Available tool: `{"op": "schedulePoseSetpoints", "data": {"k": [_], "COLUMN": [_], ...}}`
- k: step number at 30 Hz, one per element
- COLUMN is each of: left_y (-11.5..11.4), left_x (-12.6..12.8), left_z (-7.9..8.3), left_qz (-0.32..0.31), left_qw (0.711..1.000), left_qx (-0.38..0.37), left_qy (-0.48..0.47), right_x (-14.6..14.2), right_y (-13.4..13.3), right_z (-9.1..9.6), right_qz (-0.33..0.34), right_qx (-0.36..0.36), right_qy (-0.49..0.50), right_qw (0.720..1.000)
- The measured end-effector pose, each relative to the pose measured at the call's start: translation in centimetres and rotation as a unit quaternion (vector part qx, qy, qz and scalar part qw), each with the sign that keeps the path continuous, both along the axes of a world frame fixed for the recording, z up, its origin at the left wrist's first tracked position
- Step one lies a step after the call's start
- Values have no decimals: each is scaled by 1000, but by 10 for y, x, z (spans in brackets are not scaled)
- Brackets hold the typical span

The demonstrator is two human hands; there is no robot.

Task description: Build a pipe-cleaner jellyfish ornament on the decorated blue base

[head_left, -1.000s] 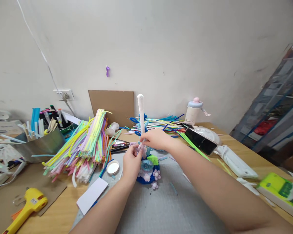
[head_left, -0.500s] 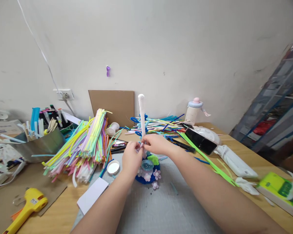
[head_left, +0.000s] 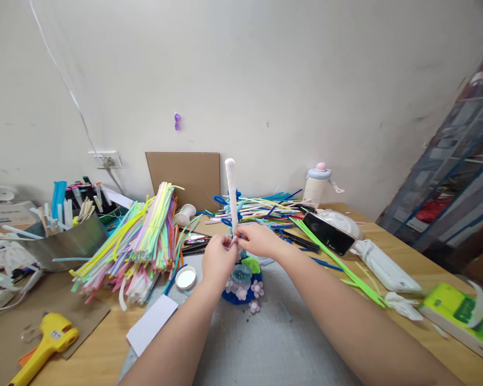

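Pinched shut between left hand (head_left: pixel 218 258) and right hand (head_left: pixel 257 239): a small pale pink piece (head_left: pixel 233 242), touching the foot of the upright white stem (head_left: pixel 231 187), just above the blue flowered base (head_left: pixel 245 287) on the desk (head_left: pixel 100 351). Print on the black packet (head_left: pixel 195 239) too blurred to read.

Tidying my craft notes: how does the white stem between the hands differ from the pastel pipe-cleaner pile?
The white stem stands upright, alone, one colour, with the left hand and right hand at its foot. The pipe-cleaner pile lies slanting, many-coloured, untouched. Both are long and thin.
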State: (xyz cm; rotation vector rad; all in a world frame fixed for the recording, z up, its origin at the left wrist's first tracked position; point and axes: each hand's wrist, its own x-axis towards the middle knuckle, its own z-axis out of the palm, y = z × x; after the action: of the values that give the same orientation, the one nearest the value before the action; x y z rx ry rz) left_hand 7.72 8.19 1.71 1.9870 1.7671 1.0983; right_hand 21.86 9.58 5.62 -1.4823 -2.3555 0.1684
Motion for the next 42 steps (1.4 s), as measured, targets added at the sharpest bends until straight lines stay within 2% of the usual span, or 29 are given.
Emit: {"op": "schedulePoseSetpoints", "data": {"k": [15,22,29,36,42], "left_y": [-3,0,11,16,15], "left_x": [6,4,-6,-11,-8], "left_z": [7,12,10,7,6], "left_qz": [43,-13,-109,-124,-115], "left_qw": [998,997,993,991,992], "left_qx": [-22,31,42,31,18], "left_qy": [45,65,36,45,55], "right_x": [-1,2,5,9,8], "right_y": [3,5,3,5,7], "right_z": [-7,-8,-9,5,27], "right_qz": [3,25,36,67,124], "right_qx": [-15,-6,-1,3,33], "right_qy": [45,59,59,30,-115], "right_qw": [999,998,998,997,985]}}
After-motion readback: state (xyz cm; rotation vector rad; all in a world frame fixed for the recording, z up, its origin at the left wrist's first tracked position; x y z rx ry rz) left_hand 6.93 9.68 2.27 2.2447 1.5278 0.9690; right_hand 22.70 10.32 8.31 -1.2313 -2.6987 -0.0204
